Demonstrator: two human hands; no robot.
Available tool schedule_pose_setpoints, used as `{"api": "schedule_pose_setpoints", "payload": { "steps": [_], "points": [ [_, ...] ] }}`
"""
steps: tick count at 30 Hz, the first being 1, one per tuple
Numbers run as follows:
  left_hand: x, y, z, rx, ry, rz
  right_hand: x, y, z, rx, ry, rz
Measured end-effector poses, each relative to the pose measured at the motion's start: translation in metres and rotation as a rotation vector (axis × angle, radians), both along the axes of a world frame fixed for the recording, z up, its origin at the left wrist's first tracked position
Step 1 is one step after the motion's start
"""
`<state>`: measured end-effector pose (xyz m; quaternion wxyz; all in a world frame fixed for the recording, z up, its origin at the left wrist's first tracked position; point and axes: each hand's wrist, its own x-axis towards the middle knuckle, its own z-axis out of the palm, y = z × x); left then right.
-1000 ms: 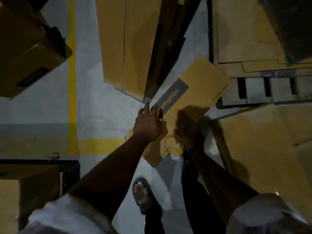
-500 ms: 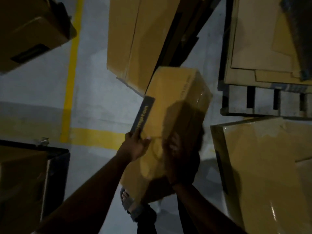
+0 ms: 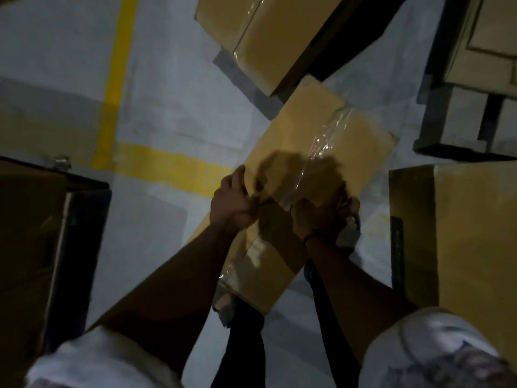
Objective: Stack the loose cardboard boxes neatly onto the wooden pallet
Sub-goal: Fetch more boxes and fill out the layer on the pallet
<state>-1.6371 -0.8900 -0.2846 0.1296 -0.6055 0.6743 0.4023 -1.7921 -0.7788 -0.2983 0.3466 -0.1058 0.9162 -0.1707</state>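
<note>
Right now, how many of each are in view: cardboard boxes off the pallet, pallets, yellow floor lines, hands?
Cardboard boxes off the pallet: 4 (held box, top box, right box, left box)
Pallets: 1 (wooden pallet)
Yellow floor lines: 2 (long line, cross line)
Hands: 2 (left hand, right hand, both on the held box)
Total: 9

Your cardboard box [image 3: 291,141]: matt brown board, seam covered by glossy, wrinkled clear plastic tape [image 3: 321,144]. The floor [image 3: 179,79]: matt grey concrete, scuffed; yellow line [image 3: 116,79] is flat paint.
</note>
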Motion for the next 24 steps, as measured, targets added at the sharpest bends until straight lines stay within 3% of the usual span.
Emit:
{"api": "schedule_pose_setpoints", "payload": {
  "steps": [5,8,10,12,17,24],
  "points": [
    [0.014,-0.001,0.03,-0.03,-0.019,-0.02,0.008,0.017,0.048,-0.019,0.13,0.195],
    [0.027,0.003,0.082,-0.165,-0.083,0.001,0.024,0.002,0.124,-0.116,0.003,0.162],
    [0.039,0.008,0.132,-0.188,-0.106,0.018,0.041,-0.008,0.189,-0.11,0.005,0.145],
    [0.053,0.01,0.181,-0.202,-0.108,0.053,0.052,-0.01,0.228,-0.157,0.152,0.277],
    [0.112,0.018,0.339,-0.26,-0.122,0.258,0.103,-0.024,0.337,-0.106,0.202,0.57],
    [0.205,0.061,0.508,-0.461,-0.223,0.667,0.196,-0.041,0.474,-0.331,0.196,0.857]
  ]
}}
